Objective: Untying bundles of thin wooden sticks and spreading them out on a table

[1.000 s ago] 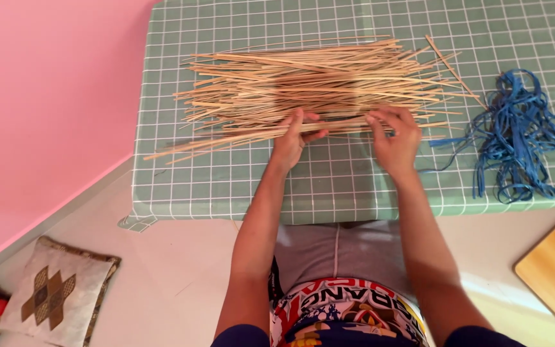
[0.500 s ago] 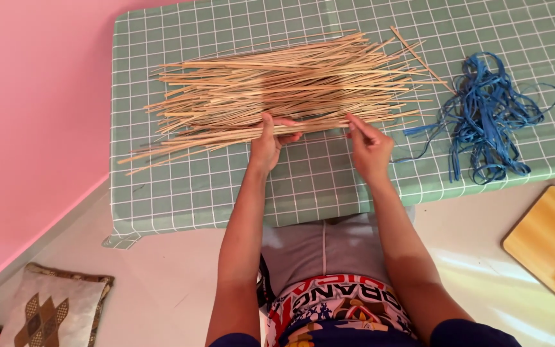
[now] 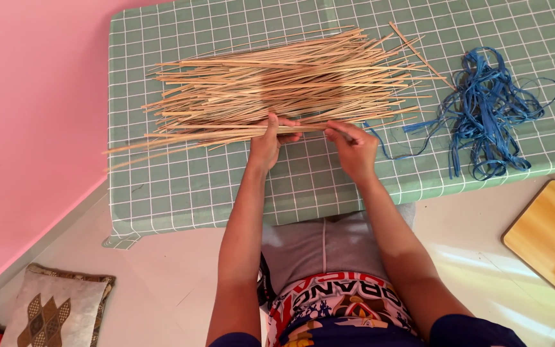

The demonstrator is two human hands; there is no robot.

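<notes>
the left hand (image 3: 266, 142) has its grip closed around a small bundle of thin bamboo sticks (image 3: 200, 133), thumb on top, at the near edge of the big pile of sticks (image 3: 284, 80). the bundle runs out leftward from the hand, its loose ends fanning toward the counter's left edge. the right hand (image 3: 352, 149) sits just beside the left, fingers pinched shut on a blue strip (image 3: 375, 140) right at the bundle's right end; the strip trails off to the right toward the tangle of blue strips (image 3: 486, 109).

the pile lies lengthwise across the middle of the counter (image 3: 329, 186), which is covered in a green cloth with a white grid. the blue tangle lies near the counter's right edge, just beside the right ends of the sticks, and reaches nearly to the near edge.

below the counter, on the pale floor (image 3: 162, 270), a patterned cushion (image 3: 52, 311) lies at the left and a light wooden board (image 3: 547, 238) at the right. a pink wall (image 3: 27, 115) runs along the counter's left side.
</notes>
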